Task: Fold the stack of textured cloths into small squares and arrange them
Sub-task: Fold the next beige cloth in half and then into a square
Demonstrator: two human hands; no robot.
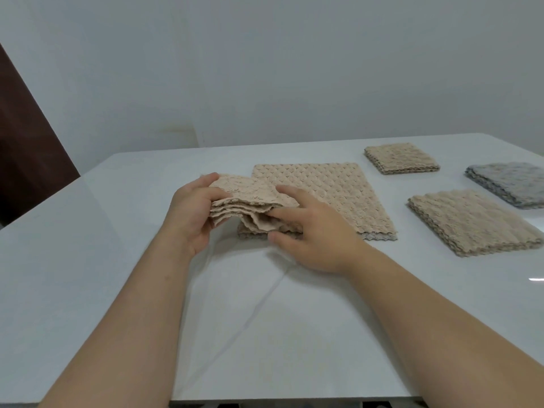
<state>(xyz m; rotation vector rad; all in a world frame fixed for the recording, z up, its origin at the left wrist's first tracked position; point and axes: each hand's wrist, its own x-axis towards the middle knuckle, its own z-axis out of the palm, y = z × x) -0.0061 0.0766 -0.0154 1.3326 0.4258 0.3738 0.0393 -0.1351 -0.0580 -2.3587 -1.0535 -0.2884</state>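
Observation:
A beige textured cloth point(250, 198), folded into several layers, is lifted slightly above the white table point(88, 245). My left hand point(191, 213) grips its left edge, fingers curled over the top. My right hand point(309, 231) pinches its right side, thumb beneath and fingers on top. Under and behind it lies a flat stack of unfolded beige cloths point(326, 195). A small folded beige square point(401, 158) sits at the back right. A larger folded beige pile point(474, 222) lies on the right, and a folded grey pile point(509, 182) rests at the far right.
A pale wall rises behind the table. A dark brown panel point(26, 148) stands at the far left. The table's near edge point(294, 401) runs along the bottom of the view.

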